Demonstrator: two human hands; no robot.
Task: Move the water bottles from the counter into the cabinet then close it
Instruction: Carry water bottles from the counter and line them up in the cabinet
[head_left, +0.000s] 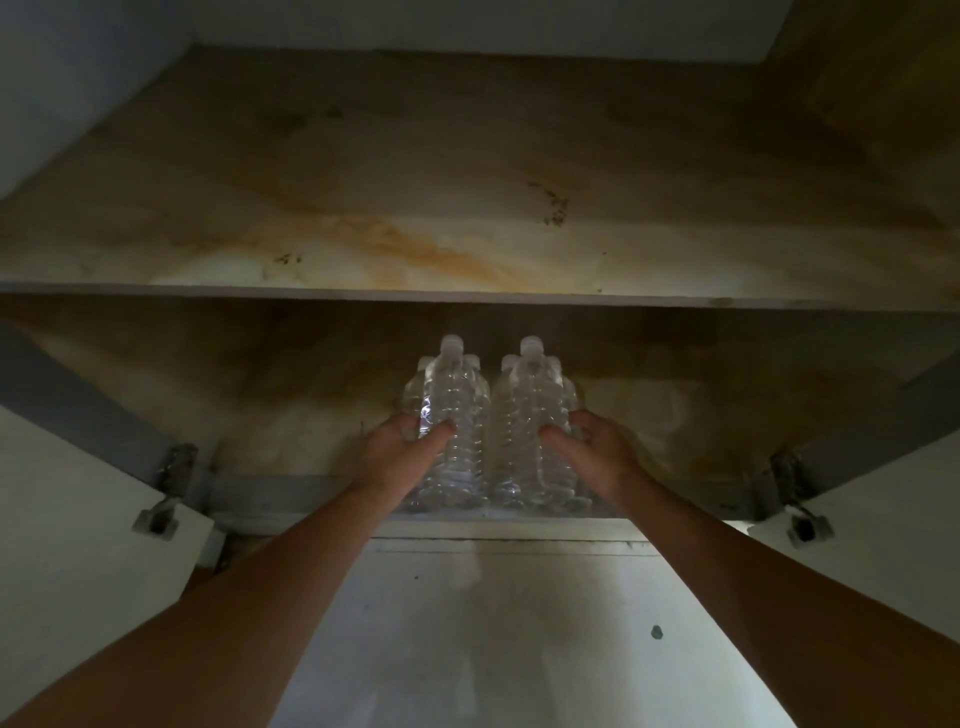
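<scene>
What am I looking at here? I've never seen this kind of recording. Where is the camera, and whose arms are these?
There is no machine. A person wears one wide-angle camera on the head, here aimed into an open cabinet, so the two arms are the person's own. The left hand and the right hand each grip clear water bottles, which stand upright in a cluster on the bottom shelf. A stained shelf board runs above. The left door and the right door stand open.

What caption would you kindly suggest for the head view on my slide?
Left hand and right hand grip upright water bottles on the open cabinet's lower shelf.
</scene>
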